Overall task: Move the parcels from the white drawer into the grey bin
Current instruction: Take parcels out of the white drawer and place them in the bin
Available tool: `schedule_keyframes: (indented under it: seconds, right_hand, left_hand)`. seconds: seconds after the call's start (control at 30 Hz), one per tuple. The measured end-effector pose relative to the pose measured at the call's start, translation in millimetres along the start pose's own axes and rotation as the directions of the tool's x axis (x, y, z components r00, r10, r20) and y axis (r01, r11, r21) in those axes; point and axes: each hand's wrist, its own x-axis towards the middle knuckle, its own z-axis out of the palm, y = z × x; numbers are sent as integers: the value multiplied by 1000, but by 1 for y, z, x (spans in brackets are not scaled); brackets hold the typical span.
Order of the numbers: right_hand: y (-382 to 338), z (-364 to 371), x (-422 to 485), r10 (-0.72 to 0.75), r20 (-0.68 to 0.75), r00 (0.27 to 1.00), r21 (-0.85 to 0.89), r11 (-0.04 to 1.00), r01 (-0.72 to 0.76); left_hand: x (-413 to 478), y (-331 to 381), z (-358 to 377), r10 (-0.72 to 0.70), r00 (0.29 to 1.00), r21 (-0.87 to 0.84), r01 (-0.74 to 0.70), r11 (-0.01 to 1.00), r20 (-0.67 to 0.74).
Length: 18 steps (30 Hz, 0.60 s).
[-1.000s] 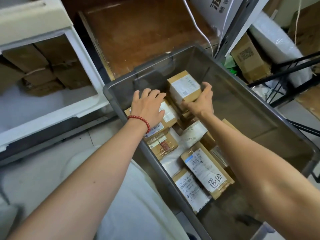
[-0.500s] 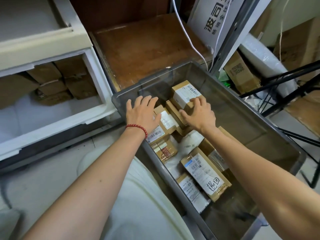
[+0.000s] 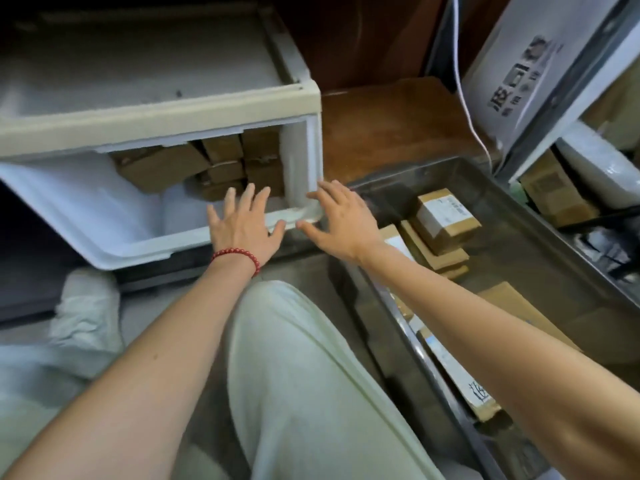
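Reaching with both hands at the front of the white drawer, which is pulled out and standing open toward the camera. Spreading the left hand flat above the drawer's front rim, fingers straight and wide, pointing into the drawer and gripping nothing. Holding the right hand at the drawer's front right corner, likewise open-fingered and empty, fingertips aimed at the corner wall. Not being able to tell from this view whether either hand is touching the plastic. Wearing a red bead bracelet on the left wrist.

Facing the brown parcels stacked at the back right of the drawer, partly under the cabinet lip and just beyond the left fingertips. Noting the largest lying at the left of the stack, its long axis running roughly across the drawer, with smaller ones piled against the drawer's right wall.

Keeping the grey bin just right of the drawer, its long axis running from the drawer's corner toward the near right. Showing more parcels inside it, among them a labelled box sitting label-up on flatter cartons. Kneeling or crouching with a leg in pale trousers in front of the drawer, between the two forearms.
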Motion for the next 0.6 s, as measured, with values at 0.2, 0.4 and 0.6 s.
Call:
schedule_keyframes:
  seconds: [0.2, 0.4, 0.6]
  right_hand:
    - [-52, 26, 37, -84, 144, 986, 8, 996, 84]
    - [-92, 66, 74, -49, 245, 968, 50, 998, 38]
    - [-111, 99, 117, -30, 230, 973, 62, 998, 16]
  left_hand:
    - [-15, -108, -6, -201, 979, 82, 198, 977, 26]
    - [-9, -161, 5, -241, 969, 61, 238, 969, 56]
    - [12, -185, 27, -250, 966, -10, 251, 968, 63]
